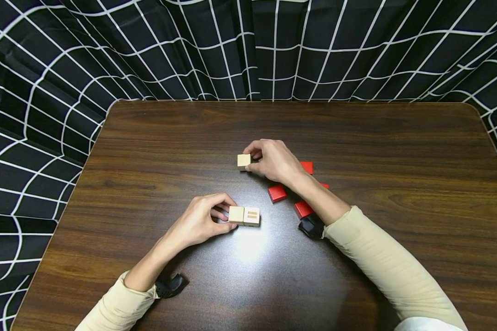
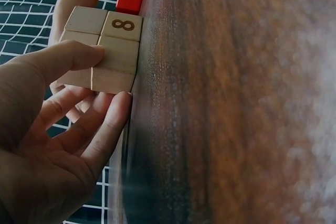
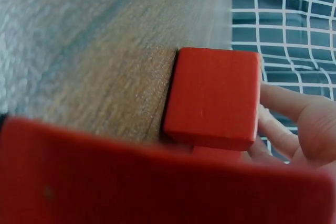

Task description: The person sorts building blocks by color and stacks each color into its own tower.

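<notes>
Several plain wooden cubes stand together as a small block stack point(image 1: 243, 216), two wide and two high. The left wrist view shows a figure 8 on a lower wooden cube point(image 2: 123, 24). My left hand point(image 1: 200, 217) grips the stack's left end, with the thumb on the near side and fingers behind. Farther back, my right hand point(image 1: 277, 161) pinches a single wooden cube point(image 1: 244, 161) between thumb and fingers. In the right wrist view a red block point(image 3: 212, 98) hides part of the right hand point(image 3: 315, 124), and the pinched cube is out of sight there.
Several red blocks lie around and below the right forearm, among them a red block point(image 1: 277, 193) left of it and another red block point(image 1: 303, 209) by the black wrist camera point(image 1: 310, 226). The brown wooden table point(image 1: 170, 138) ends at a black grid curtain point(image 1: 215, 50).
</notes>
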The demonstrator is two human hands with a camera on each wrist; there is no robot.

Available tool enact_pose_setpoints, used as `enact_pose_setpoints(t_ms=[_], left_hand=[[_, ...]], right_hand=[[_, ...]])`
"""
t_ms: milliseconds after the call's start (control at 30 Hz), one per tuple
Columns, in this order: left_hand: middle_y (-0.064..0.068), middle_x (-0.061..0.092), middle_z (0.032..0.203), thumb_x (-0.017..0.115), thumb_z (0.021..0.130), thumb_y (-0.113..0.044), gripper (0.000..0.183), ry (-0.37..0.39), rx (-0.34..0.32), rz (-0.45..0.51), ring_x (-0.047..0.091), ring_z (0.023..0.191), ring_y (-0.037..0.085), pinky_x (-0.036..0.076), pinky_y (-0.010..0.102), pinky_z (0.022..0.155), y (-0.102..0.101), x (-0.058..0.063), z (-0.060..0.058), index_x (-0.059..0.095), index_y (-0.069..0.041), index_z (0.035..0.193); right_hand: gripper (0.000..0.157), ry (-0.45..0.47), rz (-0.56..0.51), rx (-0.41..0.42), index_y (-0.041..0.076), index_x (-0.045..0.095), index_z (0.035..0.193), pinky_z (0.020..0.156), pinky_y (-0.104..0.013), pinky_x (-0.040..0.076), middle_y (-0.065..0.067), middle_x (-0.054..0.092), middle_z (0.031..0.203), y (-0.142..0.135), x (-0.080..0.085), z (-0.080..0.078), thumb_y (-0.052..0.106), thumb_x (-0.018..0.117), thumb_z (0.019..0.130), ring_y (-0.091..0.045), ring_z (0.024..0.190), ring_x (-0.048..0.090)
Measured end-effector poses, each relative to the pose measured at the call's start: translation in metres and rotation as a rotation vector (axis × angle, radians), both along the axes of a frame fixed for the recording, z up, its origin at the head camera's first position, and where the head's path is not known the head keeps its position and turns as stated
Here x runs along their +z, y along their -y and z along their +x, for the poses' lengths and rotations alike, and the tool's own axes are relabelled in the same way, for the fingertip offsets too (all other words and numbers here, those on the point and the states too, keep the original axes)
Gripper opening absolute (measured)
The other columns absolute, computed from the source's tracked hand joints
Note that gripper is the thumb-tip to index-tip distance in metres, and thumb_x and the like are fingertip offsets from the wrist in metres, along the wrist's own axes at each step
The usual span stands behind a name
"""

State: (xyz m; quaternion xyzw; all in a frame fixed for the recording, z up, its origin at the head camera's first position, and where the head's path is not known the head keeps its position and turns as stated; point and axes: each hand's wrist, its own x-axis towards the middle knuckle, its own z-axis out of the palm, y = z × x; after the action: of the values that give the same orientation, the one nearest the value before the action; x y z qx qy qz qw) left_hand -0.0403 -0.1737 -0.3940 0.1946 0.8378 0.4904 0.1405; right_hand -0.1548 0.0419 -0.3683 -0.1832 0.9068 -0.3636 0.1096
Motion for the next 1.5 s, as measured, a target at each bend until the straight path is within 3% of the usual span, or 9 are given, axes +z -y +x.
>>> enact_pose_setpoints(t_ms=[533,933,1500], left_hand=[[0.003,0.068,0.093,0.082,0.073,0.007,0.034,-0.015,-0.016,0.004,0.068,0.084,0.014,0.06,0.022,0.073,-0.001,0.001,0.0,0.067,-0.009,0.099],[0.003,0.068,0.093,0.082,0.075,0.004,0.032,0.002,-0.01,-0.007,0.068,0.082,0.013,0.06,0.023,0.073,0.0,0.001,0.0,0.068,-0.01,0.099],[0.005,0.069,0.1,0.084,0.077,-0.002,0.031,0.032,-0.006,-0.018,0.069,0.081,0.011,0.06,0.023,0.073,0.003,0.003,0.001,0.069,-0.012,0.102]], right_hand=[[0.033,-0.033,-0.07,0.007,0.013,0.073,0.11,0.079,-0.032,0.054,0.0,0.071,0.099,-0.009,0.019,0.016,0.016,0.085,0.079,-0.015,0.092,0.068],[0.031,-0.071,-0.12,0.067,0.013,0.072,0.107,0.08,-0.029,0.055,0.004,0.069,0.1,-0.01,0.029,0.035,0.016,0.085,0.079,-0.013,0.091,0.067],[0.032,-0.075,-0.192,0.098,0.013,0.073,0.105,0.076,-0.028,0.056,0.005,0.07,0.099,-0.021,0.034,0.06,0.015,0.087,0.077,-0.013,0.087,0.067]])
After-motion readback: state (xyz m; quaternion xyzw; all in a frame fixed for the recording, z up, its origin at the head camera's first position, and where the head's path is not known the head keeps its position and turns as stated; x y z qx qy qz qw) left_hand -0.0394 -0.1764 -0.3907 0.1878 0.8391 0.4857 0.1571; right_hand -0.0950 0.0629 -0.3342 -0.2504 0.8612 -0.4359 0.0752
